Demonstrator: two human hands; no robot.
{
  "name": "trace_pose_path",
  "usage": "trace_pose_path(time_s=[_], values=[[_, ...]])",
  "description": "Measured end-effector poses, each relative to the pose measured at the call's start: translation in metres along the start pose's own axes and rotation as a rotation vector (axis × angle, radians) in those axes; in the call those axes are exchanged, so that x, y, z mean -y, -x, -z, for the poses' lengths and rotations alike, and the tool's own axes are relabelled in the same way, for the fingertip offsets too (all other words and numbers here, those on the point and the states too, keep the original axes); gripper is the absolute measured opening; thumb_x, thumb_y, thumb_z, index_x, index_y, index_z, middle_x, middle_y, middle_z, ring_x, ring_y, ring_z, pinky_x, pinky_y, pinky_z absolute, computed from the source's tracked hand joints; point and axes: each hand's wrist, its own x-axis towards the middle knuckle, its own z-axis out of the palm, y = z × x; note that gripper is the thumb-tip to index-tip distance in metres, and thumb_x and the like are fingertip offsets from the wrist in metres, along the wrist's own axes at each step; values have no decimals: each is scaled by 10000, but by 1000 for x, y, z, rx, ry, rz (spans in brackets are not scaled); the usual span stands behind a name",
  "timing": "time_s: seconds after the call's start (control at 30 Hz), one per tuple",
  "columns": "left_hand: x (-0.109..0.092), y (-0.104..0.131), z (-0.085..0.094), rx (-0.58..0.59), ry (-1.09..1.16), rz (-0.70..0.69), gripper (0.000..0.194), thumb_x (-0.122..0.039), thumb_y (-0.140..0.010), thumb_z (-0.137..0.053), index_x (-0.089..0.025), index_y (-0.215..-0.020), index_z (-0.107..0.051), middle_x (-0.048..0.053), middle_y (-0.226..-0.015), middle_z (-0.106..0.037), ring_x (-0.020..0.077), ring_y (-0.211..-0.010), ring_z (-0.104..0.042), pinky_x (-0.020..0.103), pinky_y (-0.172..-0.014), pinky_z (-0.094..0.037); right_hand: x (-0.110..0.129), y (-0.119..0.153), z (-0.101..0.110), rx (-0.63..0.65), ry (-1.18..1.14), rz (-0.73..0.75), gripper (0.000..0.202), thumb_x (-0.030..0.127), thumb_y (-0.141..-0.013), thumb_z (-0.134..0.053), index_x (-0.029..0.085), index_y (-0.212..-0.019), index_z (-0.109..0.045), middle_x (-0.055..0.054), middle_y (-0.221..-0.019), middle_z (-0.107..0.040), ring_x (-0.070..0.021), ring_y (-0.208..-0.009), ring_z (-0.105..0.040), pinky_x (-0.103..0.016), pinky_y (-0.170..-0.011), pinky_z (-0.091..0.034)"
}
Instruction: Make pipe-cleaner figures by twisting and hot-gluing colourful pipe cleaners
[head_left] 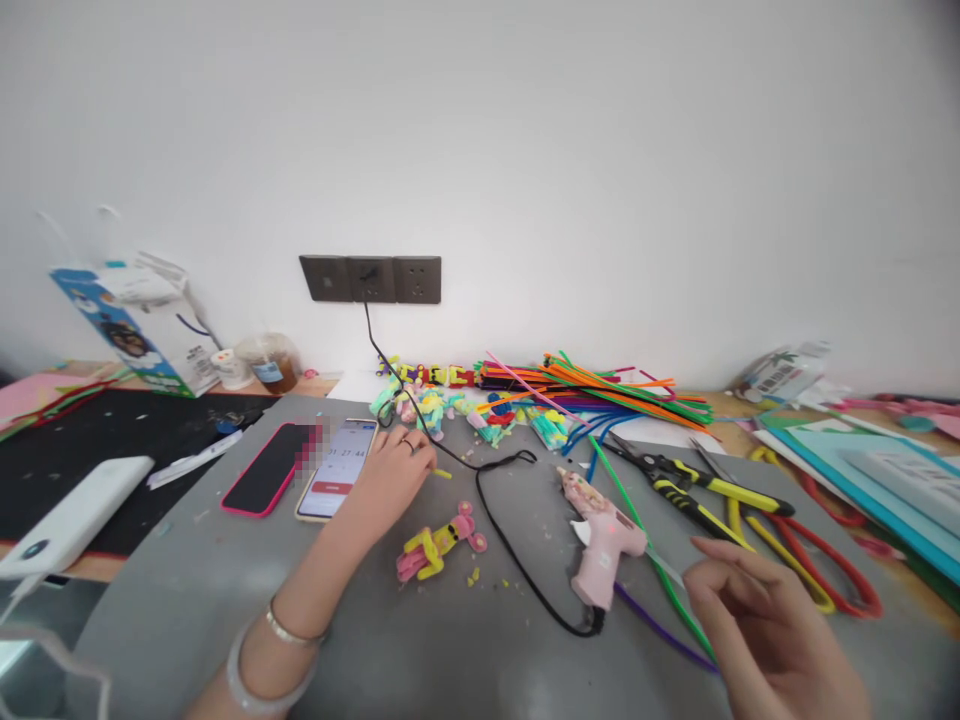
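My left hand (397,465) rests beside the lit phone (343,465), fingers curled together, with a short yellow pipe cleaner piece (442,473) poking out at the fingertips. A pink and yellow pipe cleaner doll (442,543) with round pink ears lies below that hand. To the right, a pink hot glue gun (604,540) lies on its side, nozzle away from me. A translucent glue stick (666,567) sticks out of its back, and my right hand (769,630) pinches the stick's end between thumb and forefinger. The other right fingers are partly hidden.
A black cord (517,570) runs from the gun to the wall socket (371,280). Pliers (690,485), red and yellow-handled scissors (817,570) and bundled pipe cleaners (600,390) lie right and back. Colourful small dolls (431,410), a pink-cased phone (271,470) and a cup (274,365) are further left.
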Motion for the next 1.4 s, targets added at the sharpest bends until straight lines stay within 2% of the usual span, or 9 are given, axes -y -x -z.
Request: trace_pose_path(time_s=[0.13,0.23,0.33,0.5,0.63,0.8,0.9,1.07,1.4], values=[[9,8,15,-211,153,32,161,-170,-949,-516,-226,-997,-658,54,-994,-729,211,-948,-652,357,-880,-508,5,0,-7,4,-29,44,268,436,-875,-626,241,-1054,-584,9,-703,-556,-169,-611,-553,-263,-574,-445],[16,13,15,-392,457,206,207,-262,-903,-607,-224,-1102,-649,49,-946,-748,202,-862,-698,342,-827,-557,13,-1,-14,24,-74,50,240,419,-901,-611,243,-1060,-583,14,-675,-552,-174,-600,-555,-265,-566,-451],[16,12,9,-488,862,396,232,-347,-749,-774,-204,-914,-696,43,-854,-753,224,-820,-729,330,-751,-594,25,-1,-29,114,-155,40,213,399,-927,-596,258,-1087,-594,30,-660,-537,-155,-565,-524,-244,-536,-436],[-8,13,6,-542,1139,503,321,-457,-680,-815,-186,-784,-676,22,-737,-728,196,-726,-744,277,-656,-598,56,-2,-76,464,-355,-58,279,467,-911,-618,212,-1007,-680,17,-661,-545,-149,-594,-521,-242,-537,-421],[-47,27,7,-497,1291,551,346,-451,-613,-871,-167,-692,-691,21,-736,-712,169,-671,-723,221,-547,-561,77,-6,-112,630,-806,-239,413,533,-842,-711,208,-1090,-657,16,-723,-625,-119,-551,-537,-245,-544,-442],[-83,45,1,-342,1602,616,299,-354,-588,-922,-157,-648,-704,2,-765,-687,97,-580,-636,190,-516,-513,82,-2,-124,545,-1225,-429,223,413,-812,-802,218,-882,-717,29,-663,-660,-102,-602,-597,-230,-634,-491],[-92,47,-5,-344,1712,594,265,-315,-622,-914,-162,-678,-704,5,-774,-689,104,-616,-641,194,-548,-515,78,1,-118,534,-1251,-453,181,382,-794,-826,221,-845,-760,19,-673,-676,-97,-590,-601,-223,-612,-501],[-105,45,-14,-317,1882,575,289,-376,-628,-912,-180,-686,-708,-3,-706,-671,104,-611,-620,169,-493,-455,74,2,-105,495,-1230,-449,158,345,-737,-871,215,-787,-795,-22,-912,-723,-106,-682,-652,-196,-591,-509],[-116,50,-17,-225,1876,625,389,-448,-603,-919,-179,-681,-648,-64,-577,-530,41,-498,-409,161,-488,-339,76,3,-90,499,-1221,-520,272,352,-725,-881,213,-774,-652,25,-664,-693,-99,-549,-581,-200,-567,-476]])
